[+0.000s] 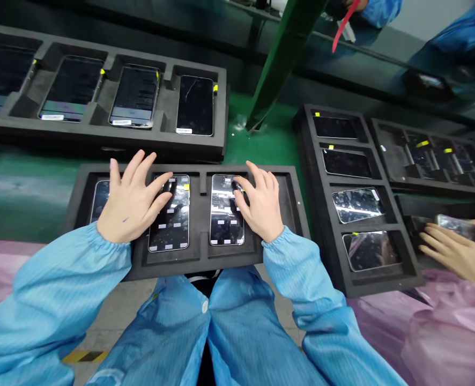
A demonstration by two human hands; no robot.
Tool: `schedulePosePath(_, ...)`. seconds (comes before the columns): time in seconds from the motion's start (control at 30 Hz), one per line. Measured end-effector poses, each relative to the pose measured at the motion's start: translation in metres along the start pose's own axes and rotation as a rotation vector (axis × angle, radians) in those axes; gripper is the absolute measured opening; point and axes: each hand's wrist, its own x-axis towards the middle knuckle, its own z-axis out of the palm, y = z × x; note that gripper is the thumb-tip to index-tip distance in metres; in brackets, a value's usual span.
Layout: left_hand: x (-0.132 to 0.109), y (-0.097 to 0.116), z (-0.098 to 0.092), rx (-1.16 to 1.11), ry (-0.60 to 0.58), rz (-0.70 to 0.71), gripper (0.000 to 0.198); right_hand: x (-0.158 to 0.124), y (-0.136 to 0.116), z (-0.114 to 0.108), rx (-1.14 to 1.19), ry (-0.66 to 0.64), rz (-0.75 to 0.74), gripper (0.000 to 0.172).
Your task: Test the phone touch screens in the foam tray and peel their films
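Two glossy black smartphones (pixel 169 230) with small white labels lie side by side in a rectangular black foam tray (pixel 205 262) at lower centre of the frame. The open left hand (pixel 131 201) spreads across one, unclenched; the right hand (pixel 261 206) rests loosely on the other, not visibly grasping it.

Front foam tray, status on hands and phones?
Left hand on middle phone, right hand on right phone, both open. Both phones lying in foam tray. Nothing in the way.
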Motion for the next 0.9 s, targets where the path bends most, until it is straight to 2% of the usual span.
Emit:
schedulePosePath(0.17,0.006,0.008,-0.003,-0.054,0.032,0.029,0.046,0.000,-0.001,0.003,-0.011,-0.072,-0.057,0.037)
schedulePosePath(0.33,0.009,0.010,0.003,-0.078,0.002,0.047,0.044,-0.002,0.004,0.000,0.009,0.024,0.022,0.034)
schedulePosePath(0.47,0.004,0.004,0.006,-0.085,0.044,0.011,0.044,-0.005,0.007,-0.001,0.025,0.088,0.044,0.031)
schedulePosePath(0.67,-0.001,-0.001,0.003,-0.073,0.019,-0.028,0.041,-0.007,0.007,-0.002,0.044,0.097,0.074,0.030)
schedulePosePath(0.77,0.001,0.002,0.000,-0.087,0.066,-0.059,0.044,-0.007,0.008,-0.001,0.047,0.111,0.066,0.030)
schedulePosePath(0.9,0.003,0.007,-0.001,-0.149,0.053,-0.016,0.043,-0.008,0.009,0.000,0.045,0.145,0.042,0.027)
